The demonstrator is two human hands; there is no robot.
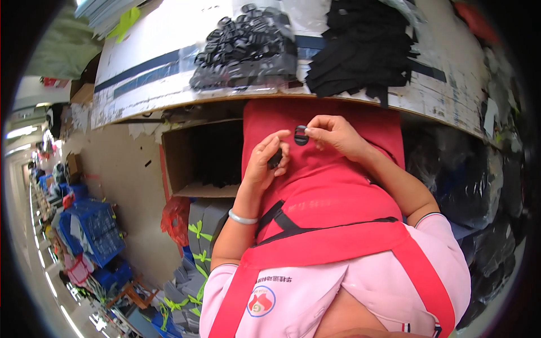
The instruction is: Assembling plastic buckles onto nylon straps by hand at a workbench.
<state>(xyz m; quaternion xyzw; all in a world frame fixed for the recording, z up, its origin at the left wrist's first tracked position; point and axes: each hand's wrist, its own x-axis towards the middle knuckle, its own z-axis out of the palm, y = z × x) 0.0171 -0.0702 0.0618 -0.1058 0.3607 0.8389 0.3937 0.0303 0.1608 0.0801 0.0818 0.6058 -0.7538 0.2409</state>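
Right grip: your right hand [333, 135] pinches a small black oval plastic piece [301, 135] between thumb and fingertips, held over the red apron [332, 186] at your lap, below the counter [169, 34] edge.
Left grip: your left hand [265, 163] is curled shut on a second dark piece [275, 160], mostly hidden by the fingers.
Drop risk: the pinch is only at the fingertips; a slip would likely send the piece down the sloping apron to the floor.
Mismatch risk: you probably can't see the left piece well, so joining them may go crooked.
Supply: the bag of black parts [248, 48] and black straps [366, 45] lie well apart on the counter.
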